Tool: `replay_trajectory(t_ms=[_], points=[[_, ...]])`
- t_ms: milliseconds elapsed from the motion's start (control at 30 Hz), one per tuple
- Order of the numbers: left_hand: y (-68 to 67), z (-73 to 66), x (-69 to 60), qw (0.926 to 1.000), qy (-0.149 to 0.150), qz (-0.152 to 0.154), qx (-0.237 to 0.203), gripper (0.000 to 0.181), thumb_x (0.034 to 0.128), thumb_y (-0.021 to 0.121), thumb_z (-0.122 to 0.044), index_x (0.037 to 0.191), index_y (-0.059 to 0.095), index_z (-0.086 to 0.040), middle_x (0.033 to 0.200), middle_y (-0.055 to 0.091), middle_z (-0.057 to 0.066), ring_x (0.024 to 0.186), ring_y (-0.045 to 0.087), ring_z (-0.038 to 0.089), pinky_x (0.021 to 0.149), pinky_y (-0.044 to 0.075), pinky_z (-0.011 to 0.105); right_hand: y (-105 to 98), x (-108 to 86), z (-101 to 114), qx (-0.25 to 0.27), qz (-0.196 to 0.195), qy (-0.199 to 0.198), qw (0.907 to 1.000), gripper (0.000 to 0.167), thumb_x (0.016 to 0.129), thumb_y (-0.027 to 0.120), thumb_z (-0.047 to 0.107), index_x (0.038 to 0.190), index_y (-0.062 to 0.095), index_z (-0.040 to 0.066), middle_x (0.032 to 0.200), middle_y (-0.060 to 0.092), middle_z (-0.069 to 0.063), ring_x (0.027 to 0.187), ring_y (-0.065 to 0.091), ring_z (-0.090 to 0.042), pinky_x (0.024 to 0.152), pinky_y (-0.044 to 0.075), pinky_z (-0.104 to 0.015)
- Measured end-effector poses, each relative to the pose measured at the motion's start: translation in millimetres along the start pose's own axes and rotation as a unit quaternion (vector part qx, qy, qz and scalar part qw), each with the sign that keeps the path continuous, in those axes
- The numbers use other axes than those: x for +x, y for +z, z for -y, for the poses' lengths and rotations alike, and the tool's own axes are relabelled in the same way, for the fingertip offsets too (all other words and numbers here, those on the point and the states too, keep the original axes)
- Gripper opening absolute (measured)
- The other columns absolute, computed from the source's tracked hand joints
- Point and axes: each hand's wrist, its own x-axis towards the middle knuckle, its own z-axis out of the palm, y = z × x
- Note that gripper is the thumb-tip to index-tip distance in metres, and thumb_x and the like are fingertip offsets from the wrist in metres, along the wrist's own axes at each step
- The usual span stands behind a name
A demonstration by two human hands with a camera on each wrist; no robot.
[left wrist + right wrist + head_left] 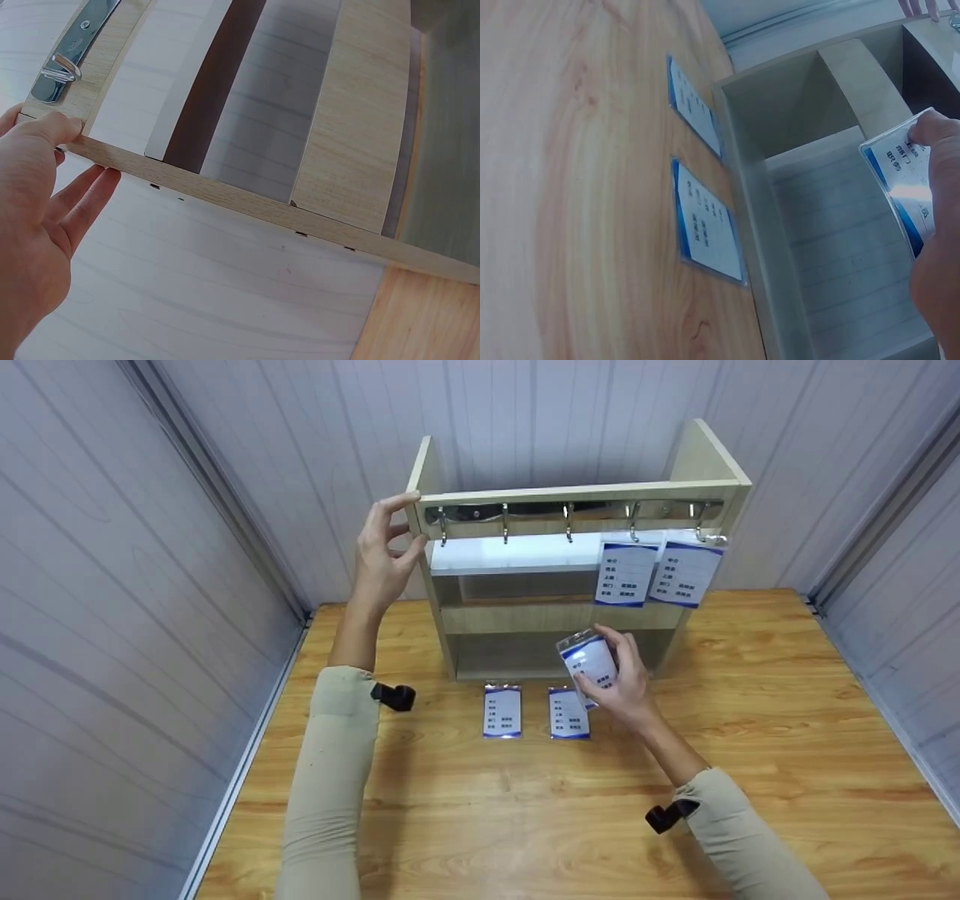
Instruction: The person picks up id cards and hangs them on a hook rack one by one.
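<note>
My left hand [384, 556] grips the upper left corner of a light wooden shelf [562, 619], thumb on the front and fingers round the side panel, as the left wrist view also shows. My right hand [628, 682] pinches a badge card [589, 661] in a clear sleeve, held tilted in front of the lower shelf. Two similar cards, one [624, 575] beside another [686, 575], hang from the two rightmost hooks of the metal rail. On the table lie two more, a left card [502, 712] and a right card [568, 714].
The hook rail [465, 514] runs along the shelf's top front board, with three bare hooks at left and centre. The shelf stands at the back of the wooden table [480, 810], near the panelled wall [480, 420]. More wall panels rise at both sides.
</note>
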Motion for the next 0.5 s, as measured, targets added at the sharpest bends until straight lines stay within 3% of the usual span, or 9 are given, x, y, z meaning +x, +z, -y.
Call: replay_trajectory(t_ms=[267,500], points=[[0.3,-0.1,0.1,0.9999,-0.008,-0.002,-0.008,0.053,0.1025,0.072,0.003,0.153,0.062,-0.01,0.161,0.058,0.016,0.13,0.077,0.043,0.095,0.073,0.057,3.7,11.6,11.8,0.014,-0.01,-0.005,0.9998,0.083,0.086,0.09,-0.002,0.158,0.049,-0.006,0.133,0.057,-0.026,0.116,0.059,-0.017,0.097,0.056,-0.013],[0.6,-0.3,0.6,0.9999,-0.007,-0.001,-0.014,0.054,0.1024,0.072,0.002,0.154,0.061,-0.009,0.161,0.059,0.017,0.129,0.077,0.043,0.094,0.074,0.053,8.6,25.1,24.3,0.04,-0.031,-0.036,0.9981,0.082,0.084,0.089,-0.003,0.157,0.05,-0.008,0.133,0.057,-0.028,0.116,0.058,-0.013,0.1,0.056,-0.014]])
